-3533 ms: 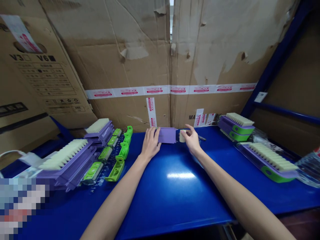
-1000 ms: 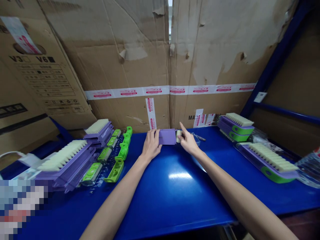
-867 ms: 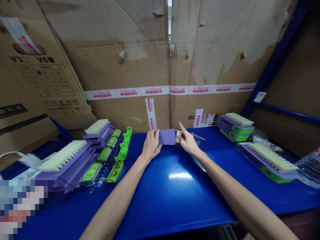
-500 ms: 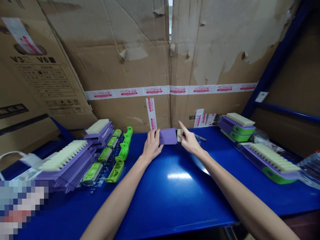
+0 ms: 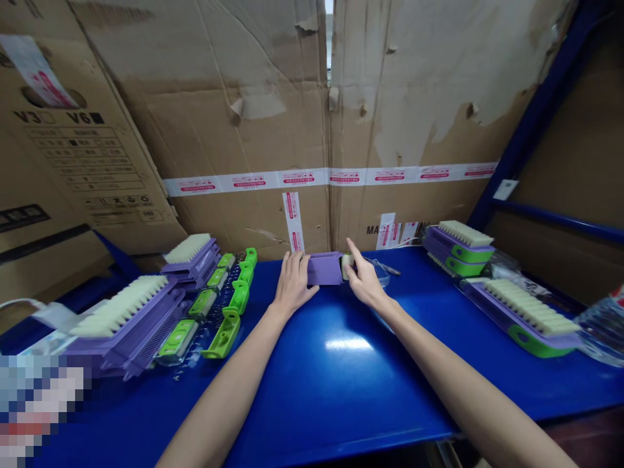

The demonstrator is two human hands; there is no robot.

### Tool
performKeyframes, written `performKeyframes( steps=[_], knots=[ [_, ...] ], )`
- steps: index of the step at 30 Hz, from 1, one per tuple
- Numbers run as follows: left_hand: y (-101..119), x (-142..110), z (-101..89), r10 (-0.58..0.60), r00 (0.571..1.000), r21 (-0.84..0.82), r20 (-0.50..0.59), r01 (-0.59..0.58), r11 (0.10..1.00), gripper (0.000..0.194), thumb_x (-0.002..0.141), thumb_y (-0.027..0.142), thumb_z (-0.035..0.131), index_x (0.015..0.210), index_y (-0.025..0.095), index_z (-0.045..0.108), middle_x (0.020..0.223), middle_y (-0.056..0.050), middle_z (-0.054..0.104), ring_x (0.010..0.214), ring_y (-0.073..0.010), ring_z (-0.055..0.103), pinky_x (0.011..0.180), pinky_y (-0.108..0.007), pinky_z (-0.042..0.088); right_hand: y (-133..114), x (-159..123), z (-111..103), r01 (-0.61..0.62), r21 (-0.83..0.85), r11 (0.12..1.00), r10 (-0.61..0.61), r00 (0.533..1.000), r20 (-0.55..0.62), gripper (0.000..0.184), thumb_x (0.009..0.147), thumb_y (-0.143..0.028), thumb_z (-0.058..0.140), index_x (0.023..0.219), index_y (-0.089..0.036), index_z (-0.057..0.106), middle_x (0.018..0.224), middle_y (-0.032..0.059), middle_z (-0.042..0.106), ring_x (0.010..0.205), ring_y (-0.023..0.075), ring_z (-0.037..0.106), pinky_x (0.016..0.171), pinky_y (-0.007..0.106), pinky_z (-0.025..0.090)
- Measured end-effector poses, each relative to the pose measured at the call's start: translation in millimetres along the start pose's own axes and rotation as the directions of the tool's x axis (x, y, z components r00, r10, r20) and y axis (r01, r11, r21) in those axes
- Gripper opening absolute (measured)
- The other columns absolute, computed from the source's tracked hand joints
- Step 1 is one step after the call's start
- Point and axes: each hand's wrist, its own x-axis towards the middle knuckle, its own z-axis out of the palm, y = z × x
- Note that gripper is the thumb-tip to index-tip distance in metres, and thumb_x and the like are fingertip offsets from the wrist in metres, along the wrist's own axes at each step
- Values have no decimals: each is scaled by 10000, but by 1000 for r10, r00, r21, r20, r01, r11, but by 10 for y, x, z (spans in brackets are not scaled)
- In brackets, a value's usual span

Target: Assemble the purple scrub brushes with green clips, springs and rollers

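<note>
My left hand (image 5: 292, 281) grips the left end of a purple plastic brush body (image 5: 325, 270), which lies at the middle back of the blue table. The fingers are over its far edge and the thumb along the near one. At the body's right end my right hand (image 5: 364, 279) pinches a small cream-and-green block (image 5: 347, 267), with the index finger stretched out toward the back. The block is against or partly inside that end; the hand hides how far. A clear plastic piece (image 5: 380, 273) lies just beyond my right hand.
Purple brush bodies with cream bristles (image 5: 121, 305) lie on the left, beside a row of small green-topped blocks (image 5: 179, 339) and green end caps (image 5: 224, 333). Purple-and-green brushes (image 5: 531, 312) and a clear bottle (image 5: 602, 328) are at right. Cardboard (image 5: 244, 143) walls the back.
My right hand has shifted slightly left against the purple body's end, and more green shows at the block. My left hand keeps its hold. The whole view has drifted slightly.
</note>
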Motion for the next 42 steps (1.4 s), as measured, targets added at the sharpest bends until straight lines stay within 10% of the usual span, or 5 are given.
performKeyframes(
  steps=[14, 27, 31, 37, 42],
  knots=[
    [100, 14, 16, 9, 1000, 43, 8, -10, 999, 747, 774, 584, 563, 1338, 108, 447, 1140, -181, 572, 1019, -303, 530, 839, -402, 370, -199, 26, 2, 25, -48, 999, -24, 1000, 19, 591, 842, -207, 370, 1429, -164, 310, 791, 36, 640, 726, 184, 594, 762, 309, 470],
    [85, 1, 12, -46, 998, 79, -40, 49, 996, 557, 804, 391, 578, 1296, 142, 497, 1171, -185, 558, 1070, -309, 505, 936, -465, 331, -181, -34, 94, -214, 65, 975, 212, 976, 39, 602, 901, -433, 378, 1448, -194, 299, 1029, 111, 663, 906, 239, 618, 810, 378, 491],
    [65, -24, 6, -51, 991, 115, -126, 66, 991, 465, 834, 279, 539, 1292, 199, 509, 1199, -162, 549, 1132, -298, 481, 1032, -518, 249, -221, -37, 161, -536, 467, 704, 457, 844, 280, 645, 882, -625, 289, 1350, -203, 430, 1054, 127, 655, 847, 230, 641, 648, 367, 551],
    [83, -45, 14, -8, 992, 130, -125, 24, 991, 453, 848, 203, 508, 1295, 277, 513, 1204, -131, 552, 1159, -284, 475, 1062, -577, 198, -272, 4, 87, -690, 685, 235, 450, 701, 552, 448, 877, -509, 416, 1205, -215, 499, 989, 88, 677, 822, 191, 666, 767, 385, 540],
    [112, -47, -2, -48, 992, 142, -119, 64, 988, 473, 850, 190, 500, 1308, 309, 498, 1220, -125, 549, 1173, -301, 460, 1054, -661, 104, -256, 13, 33, -731, 674, 110, 372, 659, 654, 490, 856, -571, 422, 1197, -225, 491, 1032, 98, 668, 857, 214, 673, 833, 457, 505]
  ],
)
